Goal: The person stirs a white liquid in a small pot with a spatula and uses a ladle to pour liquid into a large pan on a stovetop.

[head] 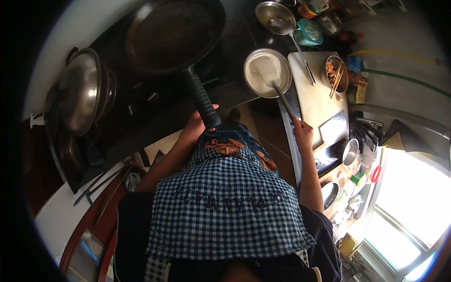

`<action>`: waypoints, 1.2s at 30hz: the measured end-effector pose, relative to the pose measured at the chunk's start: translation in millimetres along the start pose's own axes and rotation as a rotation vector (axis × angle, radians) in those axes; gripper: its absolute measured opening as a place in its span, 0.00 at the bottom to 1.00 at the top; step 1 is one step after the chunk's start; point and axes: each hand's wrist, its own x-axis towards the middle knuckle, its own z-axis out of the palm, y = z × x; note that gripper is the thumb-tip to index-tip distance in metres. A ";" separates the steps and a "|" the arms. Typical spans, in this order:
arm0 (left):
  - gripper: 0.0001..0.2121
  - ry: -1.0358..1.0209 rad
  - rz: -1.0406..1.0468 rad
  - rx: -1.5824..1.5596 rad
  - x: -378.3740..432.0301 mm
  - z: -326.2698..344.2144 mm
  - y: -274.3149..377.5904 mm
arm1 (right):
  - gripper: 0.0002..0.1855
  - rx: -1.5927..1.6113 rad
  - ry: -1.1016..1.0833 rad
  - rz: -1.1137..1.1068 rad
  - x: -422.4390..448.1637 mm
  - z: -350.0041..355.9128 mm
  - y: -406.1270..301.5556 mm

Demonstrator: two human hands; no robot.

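Note:
A large dark wok (176, 33) lies on the black hob at the top, its wrapped handle (202, 95) pointing down toward me. At the lower end of that handle, my left hand (198, 123) is closed around it, partly hidden behind the grip. My right hand (302, 132) grips the metal handle of a spatula (286, 102). The spatula's broad blade rests in a steel bowl (247, 81) of creamy white liquid, left of the cutting board. I wear a blue checked apron (225, 197).
A lidded metal pot (79, 93) stands at left. On the right, a cutting board (304, 91) carries a cleaver (333, 128) and a small bowl (345, 83) of food pieces with chopsticks. A ladle (278, 21) and a teal-lidded container (310, 31) are at the top right.

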 end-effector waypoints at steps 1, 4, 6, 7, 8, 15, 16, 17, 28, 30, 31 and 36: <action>0.20 -0.004 -0.023 -0.022 1.8 0.5 0.4 | 0.23 -0.002 0.005 0.002 -2.5 -5.9 -3.8; 0.20 -0.023 -0.034 -0.042 5.4 1.3 -0.9 | 0.20 -0.239 0.120 -0.084 -1.9 -22.3 -6.9; 0.20 -0.038 -0.024 -0.040 6.9 2.9 -2.6 | 0.17 -0.309 0.228 -0.252 1.7 -32.2 -12.2; 0.19 -0.029 -0.032 0.013 7.2 3.5 -2.4 | 0.16 -0.342 0.249 -0.318 1.6 -39.6 -27.2; 0.18 -0.020 -0.041 0.065 7.2 4.0 -2.9 | 0.15 -0.465 0.219 -0.319 1.1 -47.7 -46.8; 0.17 -0.041 -0.050 0.060 5.2 -0.9 -5.9 | 0.09 -0.815 0.287 -0.985 33.4 -62.6 -125.9; 0.19 -0.023 -0.013 0.072 3.9 -1.0 -7.3 | 0.08 -0.843 0.274 -1.001 34.3 -60.6 -136.7; 0.20 -0.005 0.024 0.084 2.9 -0.7 -8.2 | 0.07 -0.872 0.260 -1.017 35.1 -59.3 -144.7; 0.19 0.033 -0.002 0.124 -2.2 3.8 -2.4 | 0.08 -1.302 -0.052 -0.843 24.3 -57.1 -179.6; 0.18 0.028 -0.016 0.115 0.4 3.1 -3.4 | 0.08 -1.317 -0.075 -0.821 17.2 -58.7 -182.9; 0.18 0.025 -0.027 0.093 2.0 2.1 -5.2 | 0.06 -1.298 -0.089 -0.822 12.8 -59.7 -184.3; 0.17 0.013 -0.042 0.056 3.8 5.2 -3.6 | 0.05 -1.239 -0.127 -0.807 1.5 -63.8 -178.2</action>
